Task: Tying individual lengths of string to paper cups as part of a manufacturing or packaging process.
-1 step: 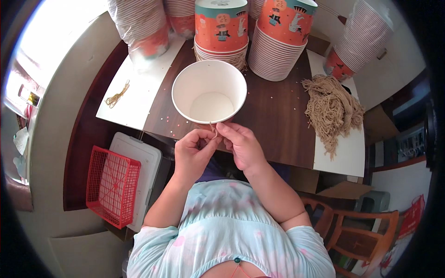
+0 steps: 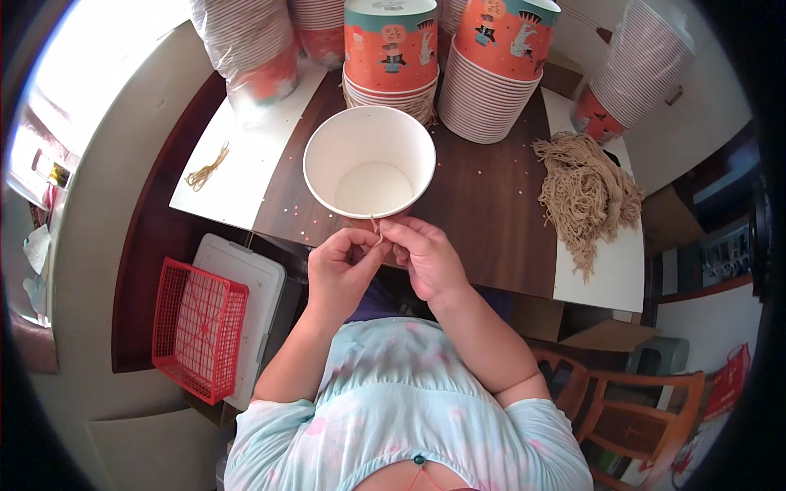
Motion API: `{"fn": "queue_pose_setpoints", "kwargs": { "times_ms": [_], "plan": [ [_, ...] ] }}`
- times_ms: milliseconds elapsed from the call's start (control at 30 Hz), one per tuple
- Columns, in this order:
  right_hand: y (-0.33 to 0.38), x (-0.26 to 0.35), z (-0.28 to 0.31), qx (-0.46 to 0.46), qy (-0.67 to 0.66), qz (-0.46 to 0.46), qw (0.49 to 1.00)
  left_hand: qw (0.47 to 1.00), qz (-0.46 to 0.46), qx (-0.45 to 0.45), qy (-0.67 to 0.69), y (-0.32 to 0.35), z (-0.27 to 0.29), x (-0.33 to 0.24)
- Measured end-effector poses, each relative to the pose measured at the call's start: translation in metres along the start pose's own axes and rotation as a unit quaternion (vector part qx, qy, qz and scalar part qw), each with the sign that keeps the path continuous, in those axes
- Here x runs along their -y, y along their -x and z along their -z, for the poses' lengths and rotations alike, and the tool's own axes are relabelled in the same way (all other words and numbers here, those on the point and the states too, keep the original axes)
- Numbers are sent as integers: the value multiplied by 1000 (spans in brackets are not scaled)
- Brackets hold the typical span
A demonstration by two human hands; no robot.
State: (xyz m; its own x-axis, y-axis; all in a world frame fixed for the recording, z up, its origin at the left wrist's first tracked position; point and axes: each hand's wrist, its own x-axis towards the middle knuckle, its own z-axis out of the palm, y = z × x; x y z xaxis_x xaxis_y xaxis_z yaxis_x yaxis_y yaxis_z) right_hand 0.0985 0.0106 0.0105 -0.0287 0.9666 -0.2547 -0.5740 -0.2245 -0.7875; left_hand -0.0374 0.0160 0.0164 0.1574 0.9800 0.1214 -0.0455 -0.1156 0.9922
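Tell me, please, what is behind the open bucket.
Behind the open bucket stands a patterned bucket stack, with tan cords at its lower right; the open bucket hides the stack's bottom.

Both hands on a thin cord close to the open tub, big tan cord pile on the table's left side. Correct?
No: the big tan cord pile is on the right side of the table, per the head view. Left hand and right hand on a thin cord close to the open tub is right.

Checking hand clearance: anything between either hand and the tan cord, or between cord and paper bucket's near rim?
Nothing visible. Left hand and right hand are at the tan cord, which overlaps the near rim of the paper bucket in view; stacked buckets stand beyond.
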Motion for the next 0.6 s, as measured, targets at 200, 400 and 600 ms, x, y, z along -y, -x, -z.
{"fn": "queue_pose_setpoints", "kwargs": {
  "times_ms": [200, 400, 600],
  "plan": [
    [-7, -8, 7, -40, -43, -22, 998, 1000, -6, -15, -14, -3, 9, 6],
    [0, 4, -1, 8, 41, 0, 999, 999, -27, 4, 17, -4, 9, 11],
    [-4, -4, 4, 0, 108, 48, 993, 989, -42, 12, 139, -4, 5, 1]
  ]
}}
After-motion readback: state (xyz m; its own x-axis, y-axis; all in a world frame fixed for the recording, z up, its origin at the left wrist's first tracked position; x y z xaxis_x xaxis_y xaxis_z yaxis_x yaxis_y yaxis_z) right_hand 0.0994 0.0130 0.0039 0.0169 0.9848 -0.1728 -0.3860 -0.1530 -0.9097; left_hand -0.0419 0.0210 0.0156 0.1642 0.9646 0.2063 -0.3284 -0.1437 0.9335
